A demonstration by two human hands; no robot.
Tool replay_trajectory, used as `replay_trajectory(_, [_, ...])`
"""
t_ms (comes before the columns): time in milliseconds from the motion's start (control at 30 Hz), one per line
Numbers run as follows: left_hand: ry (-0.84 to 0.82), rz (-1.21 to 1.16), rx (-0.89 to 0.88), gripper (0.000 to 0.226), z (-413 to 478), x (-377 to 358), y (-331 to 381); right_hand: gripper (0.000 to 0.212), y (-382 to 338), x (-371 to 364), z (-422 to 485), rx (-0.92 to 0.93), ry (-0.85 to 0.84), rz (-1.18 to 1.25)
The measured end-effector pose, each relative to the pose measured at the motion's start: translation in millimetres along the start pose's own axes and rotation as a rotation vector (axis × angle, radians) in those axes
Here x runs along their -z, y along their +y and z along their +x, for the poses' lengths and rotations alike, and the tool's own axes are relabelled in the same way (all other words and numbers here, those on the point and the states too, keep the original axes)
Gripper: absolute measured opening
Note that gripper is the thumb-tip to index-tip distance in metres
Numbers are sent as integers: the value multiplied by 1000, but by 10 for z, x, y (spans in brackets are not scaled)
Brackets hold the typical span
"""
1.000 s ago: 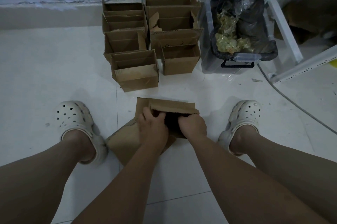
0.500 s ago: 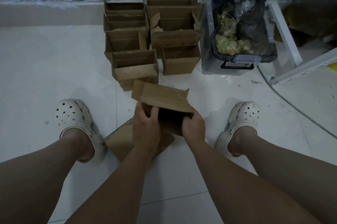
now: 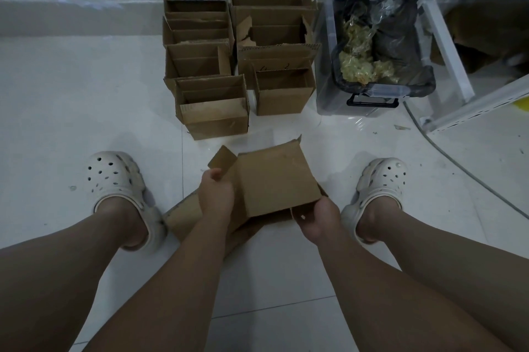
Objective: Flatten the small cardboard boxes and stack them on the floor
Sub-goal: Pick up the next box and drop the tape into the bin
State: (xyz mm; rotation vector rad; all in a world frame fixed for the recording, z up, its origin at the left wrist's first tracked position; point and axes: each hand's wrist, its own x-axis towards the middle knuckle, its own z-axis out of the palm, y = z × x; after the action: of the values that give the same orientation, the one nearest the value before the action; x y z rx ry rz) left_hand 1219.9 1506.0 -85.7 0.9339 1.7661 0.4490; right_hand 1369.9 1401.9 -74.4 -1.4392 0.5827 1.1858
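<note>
Gripping box (image 3: 274, 179): left hand (image 3: 216, 194) at its 9 o'clock, right hand (image 3: 317, 217) at 5 o'clock. Long axis is running 10-to-4, flap pointing toward 10. Box is hiding both hands' fingertips.

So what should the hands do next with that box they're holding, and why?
Probably press the box flat: the left hand and right hand grip its sides, a flap sticks out, and it doesn't look flat yet. Flattened cardboard already lies beneath.
</note>
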Motion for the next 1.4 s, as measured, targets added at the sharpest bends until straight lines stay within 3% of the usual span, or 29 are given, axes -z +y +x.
replay_trajectory(100, [-94, -58, 243, 65, 24, 22, -1, 32, 17, -3, 0, -43, -86, 71])
replay_trajectory(167, [-168, -101, 340, 69, 53, 84, -26, 32, 0, 4, 7, -56, -122, 92])
replay_trajectory(300, [-316, -235, 411, 50, 107, 225, -84, 30, -68, 54, 48, -76, -135, 95])
replay_trajectory(433, [-253, -346, 314, 20, 79, 232, -156, 21, -173, 105, 90, -69, -168, 310])
replay_trajectory(500, [-234, -406, 282, 21, 29, 221, -213, 34, -269, 130, 122, -56, -166, 317])
replay_trajectory(567, [-237, -469, 294, 27, -24, 227, -296, 27, -348, 123, 154, -41, -146, 50])
replay_trajectory(633, [-233, -508, 343, 25, -69, 260, -400, 8, -347, 73, 171, 32, -118, -396])
replay_trajectory(700, [-216, -545, 390, 25, -96, 300, -519, 6, -284, 0, 165, 142, -124, -677])
replay_trajectory(800, [-148, -490, 431, 31, -109, 331, -699, 16, -143, -56, 154, 149, -157, -706])
replay_trajectory(967, [240, -198, 572, 89, -99, 407, -850, 14, 11, -2, 159, 74, -224, -765])
replay_trajectory(1033, [244, -257, 625, 102, -68, 429, -889, 16, 36, 15, 160, 93, -218, -781])
replay_trajectory(1100, [138, -302, 645, 98, -17, 418, -936, 21, 58, 20, 171, 133, -184, -795])
replay_trajectory(1200, [-45, -196, 498, 57, -23, 340, -908, 34, 78, 37, 228, 237, -102, -973])
replay_trajectory(1267, [-103, -117, 386, 41, -37, 271, -805, 50, 79, 62, 264, 318, -105, -1154])
replay_trajectory(1400, [-49, -64, 288, 64, 25, 153, -604, 70, 92, 31, 306, 477, -178, -1374])
